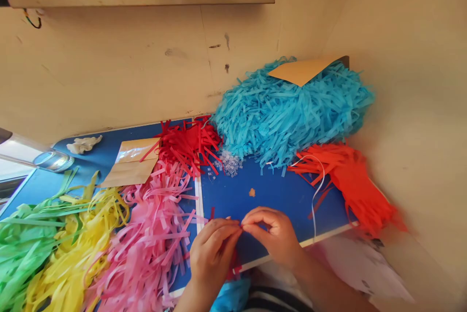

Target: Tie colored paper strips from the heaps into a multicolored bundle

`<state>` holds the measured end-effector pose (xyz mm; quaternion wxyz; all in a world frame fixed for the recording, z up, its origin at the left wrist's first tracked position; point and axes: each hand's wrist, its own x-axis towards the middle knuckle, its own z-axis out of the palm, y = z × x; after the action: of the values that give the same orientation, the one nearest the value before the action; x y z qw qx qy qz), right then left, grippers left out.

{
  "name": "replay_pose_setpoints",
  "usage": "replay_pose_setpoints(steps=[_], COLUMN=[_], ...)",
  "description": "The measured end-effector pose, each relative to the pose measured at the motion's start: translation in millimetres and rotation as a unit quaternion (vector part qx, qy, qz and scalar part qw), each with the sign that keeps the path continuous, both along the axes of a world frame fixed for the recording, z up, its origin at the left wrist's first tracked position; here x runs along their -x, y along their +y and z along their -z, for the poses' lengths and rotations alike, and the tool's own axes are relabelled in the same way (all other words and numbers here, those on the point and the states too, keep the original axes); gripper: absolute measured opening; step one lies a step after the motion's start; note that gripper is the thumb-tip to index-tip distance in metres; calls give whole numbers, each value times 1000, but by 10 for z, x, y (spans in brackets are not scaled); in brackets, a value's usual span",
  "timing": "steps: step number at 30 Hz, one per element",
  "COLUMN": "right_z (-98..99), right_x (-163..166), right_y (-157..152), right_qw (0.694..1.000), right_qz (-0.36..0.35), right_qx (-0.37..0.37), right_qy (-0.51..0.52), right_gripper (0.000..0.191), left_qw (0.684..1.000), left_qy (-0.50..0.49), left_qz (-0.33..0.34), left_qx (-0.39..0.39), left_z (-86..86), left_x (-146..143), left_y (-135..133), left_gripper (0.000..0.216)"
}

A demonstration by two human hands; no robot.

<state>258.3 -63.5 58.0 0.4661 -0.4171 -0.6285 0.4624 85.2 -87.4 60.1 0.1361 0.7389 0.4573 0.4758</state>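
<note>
On my feed, right of the pink streamers [146, 239], left hand [213, 248] and right hand [275, 234] meet, each grip pinched closed, contents too small to tell; red paper [235, 259] apparently runs toward me, nearer the left.

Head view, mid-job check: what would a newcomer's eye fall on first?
Probably the big heap of light-blue strips at the back of the blue table, a tan sheet on top. Then the green strips, yellow strips and pink strips along the left. Front and centre, the left hand and right hand meet at the fingertips.
</note>
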Motion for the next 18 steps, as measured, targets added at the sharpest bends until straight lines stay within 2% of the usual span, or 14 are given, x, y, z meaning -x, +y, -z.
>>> replay_pose_setpoints(steps=[10, 18], right_z=[-30, -19], right_x=[-5, -31], right_y=[-12, 12], right_qw=[1000, 1000], right_qz=[10, 12], right_qx=[-1, -6], right_qy=[-13, -22], right_gripper=[9, 9], left_qw=[999, 999], left_qy=[-11, -15], left_qz=[1, 5], left_qx=[40, 27], left_z=[7, 24], left_x=[-18, -7], left_y=[-7, 8], left_gripper=[16, 19])
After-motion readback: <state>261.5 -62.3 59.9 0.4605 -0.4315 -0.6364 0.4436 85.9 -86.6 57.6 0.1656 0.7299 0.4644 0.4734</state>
